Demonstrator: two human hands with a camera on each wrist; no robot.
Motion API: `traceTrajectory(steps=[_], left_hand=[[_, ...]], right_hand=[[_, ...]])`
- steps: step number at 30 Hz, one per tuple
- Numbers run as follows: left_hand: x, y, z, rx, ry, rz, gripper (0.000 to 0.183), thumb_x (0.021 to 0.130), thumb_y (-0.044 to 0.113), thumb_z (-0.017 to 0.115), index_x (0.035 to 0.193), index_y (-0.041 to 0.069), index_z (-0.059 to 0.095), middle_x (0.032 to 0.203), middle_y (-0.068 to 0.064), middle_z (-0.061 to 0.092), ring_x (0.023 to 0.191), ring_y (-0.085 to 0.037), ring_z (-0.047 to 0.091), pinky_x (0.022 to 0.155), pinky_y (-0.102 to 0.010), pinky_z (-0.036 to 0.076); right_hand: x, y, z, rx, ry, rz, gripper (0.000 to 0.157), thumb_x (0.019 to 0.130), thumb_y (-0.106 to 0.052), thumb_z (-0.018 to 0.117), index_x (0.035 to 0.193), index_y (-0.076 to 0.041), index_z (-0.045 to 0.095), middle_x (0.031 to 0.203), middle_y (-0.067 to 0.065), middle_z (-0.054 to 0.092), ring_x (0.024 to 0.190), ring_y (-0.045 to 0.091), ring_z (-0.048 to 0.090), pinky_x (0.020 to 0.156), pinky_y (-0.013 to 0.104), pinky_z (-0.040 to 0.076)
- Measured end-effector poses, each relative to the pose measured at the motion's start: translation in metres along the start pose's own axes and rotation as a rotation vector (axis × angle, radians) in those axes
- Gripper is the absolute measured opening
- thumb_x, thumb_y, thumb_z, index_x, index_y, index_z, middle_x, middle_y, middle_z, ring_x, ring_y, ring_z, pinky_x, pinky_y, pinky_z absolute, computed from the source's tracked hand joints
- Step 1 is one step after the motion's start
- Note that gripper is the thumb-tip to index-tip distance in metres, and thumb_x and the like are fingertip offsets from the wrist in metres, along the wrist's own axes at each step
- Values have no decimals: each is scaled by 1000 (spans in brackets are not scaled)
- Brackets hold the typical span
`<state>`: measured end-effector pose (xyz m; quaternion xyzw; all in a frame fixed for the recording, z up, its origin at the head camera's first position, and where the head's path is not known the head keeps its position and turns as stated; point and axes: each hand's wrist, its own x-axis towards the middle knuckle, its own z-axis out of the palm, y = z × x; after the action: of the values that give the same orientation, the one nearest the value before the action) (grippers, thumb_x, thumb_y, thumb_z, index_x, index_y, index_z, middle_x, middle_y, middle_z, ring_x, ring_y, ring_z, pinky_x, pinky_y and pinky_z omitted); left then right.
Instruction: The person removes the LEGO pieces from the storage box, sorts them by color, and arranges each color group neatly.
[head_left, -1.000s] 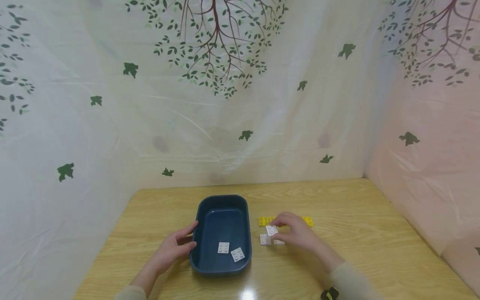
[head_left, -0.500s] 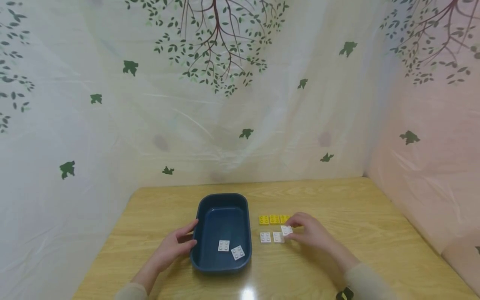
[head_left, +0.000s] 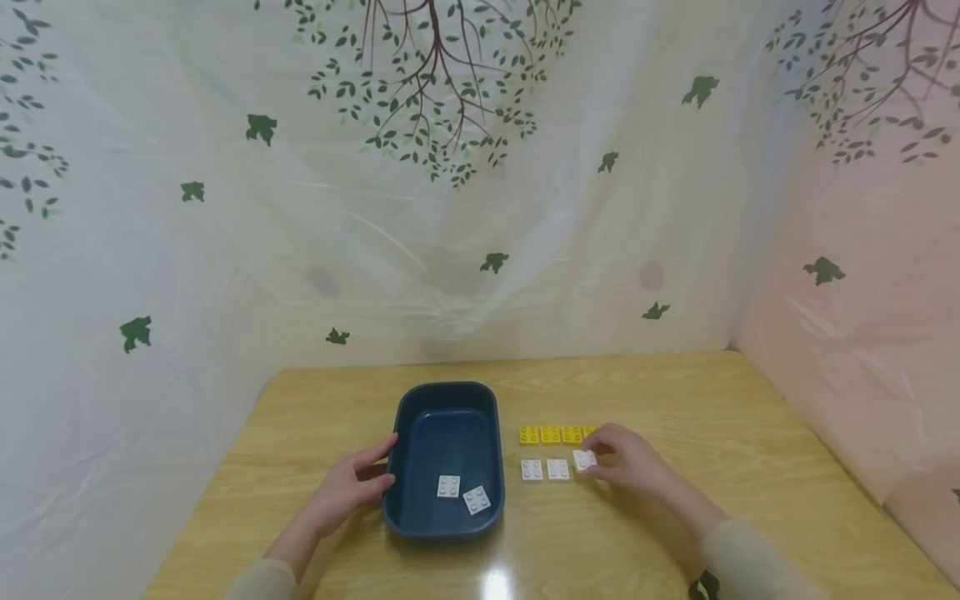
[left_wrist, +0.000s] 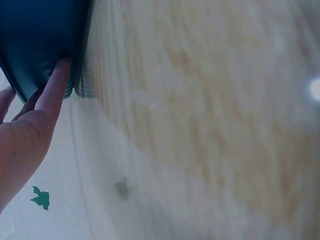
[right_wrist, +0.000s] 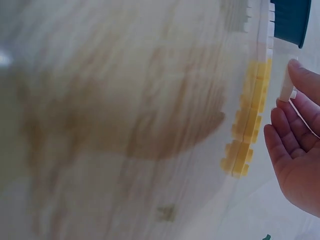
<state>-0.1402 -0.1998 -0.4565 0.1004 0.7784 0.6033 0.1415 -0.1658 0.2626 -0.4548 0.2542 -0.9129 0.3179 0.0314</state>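
My right hand (head_left: pixel 633 458) pinches a white 2x2 toy brick (head_left: pixel 583 460) between thumb and fingertips, at the right end of a short white row. In the right wrist view that brick (right_wrist: pixel 287 86) shows edge-on by the thumb tip. Two white bricks, one (head_left: pixel 532 470) farther left and one (head_left: pixel 558 469) nearer the hand, stand on the table. My left hand (head_left: pixel 337 492) rests its fingertips and thumb against the left side of a dark blue tray (head_left: pixel 447 442). Inside the tray lie two more white bricks, one straight (head_left: pixel 448 487) and one turned askew (head_left: pixel 476 500).
A row of yellow bricks (head_left: pixel 551 435) runs behind the white ones, its right end hidden by my right hand. The wooden table (head_left: pixel 675 400) meets a patterned sheet (head_left: pixel 420 292) at the back. A dark object (head_left: pixel 703 586) shows beside my right sleeve.
My right hand has carried the white brick rightward, past the second white brick, uncovering both white bricks and more yellow ones. The left hand and tray hold their place.
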Motion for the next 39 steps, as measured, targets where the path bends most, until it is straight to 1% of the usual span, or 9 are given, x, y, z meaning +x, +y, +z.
traceTrajectory(steps=[5,8,15,20,28,33,39], left_hand=[[0,0,0,-7,-5,14,63,95,10,66,152,6,39,155,-25,31,128,-44,50,94,-36,53],[0,0,0,-4,-10,16,63,95,11,65,152,6,38,155,-26,31,128,-44,49,94,-36,53],[1,1,-1,-10,-18,3,64,95,11,66,152,6,37,156,-26,29,129,-45,48,95,-38,53],[1,1,-1,-8,-21,4,64,95,11,66,152,5,37,156,-26,29,129,-44,48,95,-39,52],[0,1,-1,3,-18,7,64,95,12,66,152,8,38,156,-25,29,129,-43,49,95,-37,52],[-1,2,0,0,-11,-2,64,95,13,66,152,8,38,156,-24,29,128,-42,50,95,-39,52],[-1,4,0,-1,-10,-9,64,95,12,66,152,8,38,156,-25,29,129,-43,49,95,-41,52]], right_hand=[[-1,1,2,-18,-34,37,26,78,-21,85,97,-12,69,96,-4,63,90,16,60,83,38,54],[-2,1,4,-15,-42,37,26,78,-21,85,97,-11,69,95,-4,64,89,16,59,82,38,53],[0,3,8,36,-63,109,26,78,-21,84,97,-12,69,91,-6,61,83,11,53,74,30,48],[1,3,9,52,-69,132,26,77,-19,85,95,-12,68,87,-5,58,80,12,51,71,30,46],[1,2,9,36,-95,152,27,77,-20,86,94,-13,67,87,-5,58,81,13,51,72,30,46],[1,2,9,33,-98,153,26,77,-20,86,94,-13,67,87,-5,58,81,13,51,73,31,47],[2,2,10,36,-103,206,26,77,-20,85,95,-14,67,88,-5,59,83,15,51,76,35,48]])
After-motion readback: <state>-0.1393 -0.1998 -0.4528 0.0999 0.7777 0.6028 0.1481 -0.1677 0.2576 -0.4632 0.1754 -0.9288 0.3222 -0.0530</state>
